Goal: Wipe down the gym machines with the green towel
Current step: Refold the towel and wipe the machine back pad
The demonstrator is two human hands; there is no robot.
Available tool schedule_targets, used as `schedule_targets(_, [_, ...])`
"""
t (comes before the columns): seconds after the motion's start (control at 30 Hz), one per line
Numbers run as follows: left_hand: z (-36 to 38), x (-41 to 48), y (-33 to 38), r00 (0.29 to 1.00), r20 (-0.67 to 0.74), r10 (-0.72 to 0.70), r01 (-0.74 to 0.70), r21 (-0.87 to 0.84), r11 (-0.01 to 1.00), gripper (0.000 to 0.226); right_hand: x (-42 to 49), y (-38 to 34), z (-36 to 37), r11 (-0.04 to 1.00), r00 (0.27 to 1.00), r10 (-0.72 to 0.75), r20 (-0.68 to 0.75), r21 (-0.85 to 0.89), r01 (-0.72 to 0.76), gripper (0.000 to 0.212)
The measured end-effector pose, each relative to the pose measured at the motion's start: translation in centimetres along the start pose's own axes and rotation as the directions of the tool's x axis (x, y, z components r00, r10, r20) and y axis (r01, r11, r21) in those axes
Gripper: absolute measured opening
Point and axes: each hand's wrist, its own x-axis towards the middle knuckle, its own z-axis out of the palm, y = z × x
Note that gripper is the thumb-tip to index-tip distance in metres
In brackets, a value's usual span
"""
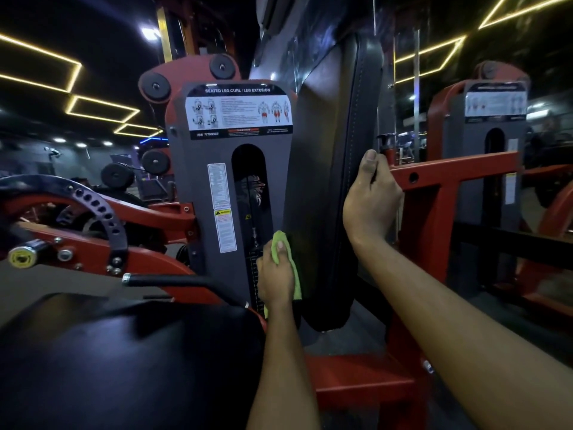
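**Inspector:** Where is the green towel located, and how is it held?

**Assessor:** It is found at lower centre of the frame, bunched in the left hand, whose fingers are curled round it. It is pressed against the left edge of the black back pad, beside the grey weight-stack cover.

**Inspector:** And the right hand?

**Assessor:** The pad's right edge is gripped by it, thumb uppermost, just in front of the red frame.

**Inspector:** How is the cloth judged to handle?

**Assessor:** It is judged light, soft and limp, likely to fold or slip unless bunched in the palm. The pad's covering appears smooth and firm, so even pressure is advised. The pad is best steadied at its stitched edge.
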Motion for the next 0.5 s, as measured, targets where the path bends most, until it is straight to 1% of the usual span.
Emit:
schedule_targets(0.1, [-0.3,-3.0,-1.1,0.999,-0.042,-0.026,0.025,-0.038,0.999,0.041,0.1,-0.1,0.1,1.000,1.000,-0.002,0.007,0.002,0.002,0.041])
schedule_targets(0.2, [-0.8,-5.7,-1.2,0.997,-0.081,-0.001,-0.003,-0.057,0.998,0.037,0.1,-0.2,-0.3,1.000,0.999,0.011,0.045,0.005,-0.011,0.041])
schedule_targets(0.3, [-1.4,-7.8,0.5,0.977,-0.161,0.140,-0.148,-0.039,0.988,0.037,0.4,-0.1,-1.5,0.996,0.984,0.006,0.175,0.087,-0.022,0.038])
schedule_targets(0.37, [-1.7,-9.3,2.5,0.925,-0.261,0.275,-0.293,-0.033,0.956,0.041,1.3,-0.2,-2.9,0.990,0.956,0.019,0.293,0.127,-0.058,0.034])
schedule_targets(0.43, [-1.6,-10.7,4.3,0.862,-0.316,0.396,-0.416,0.004,0.909,0.041,2.4,-0.3,-4.3,0.990,0.914,0.022,0.405,0.116,-0.076,0.034])
schedule_targets(0.5, [-1.3,-12.4,5.3,0.812,-0.318,0.489,-0.493,0.075,0.867,0.040,3.2,-0.2,-5.7,0.998,0.871,0.045,0.488,0.024,-0.065,0.036])
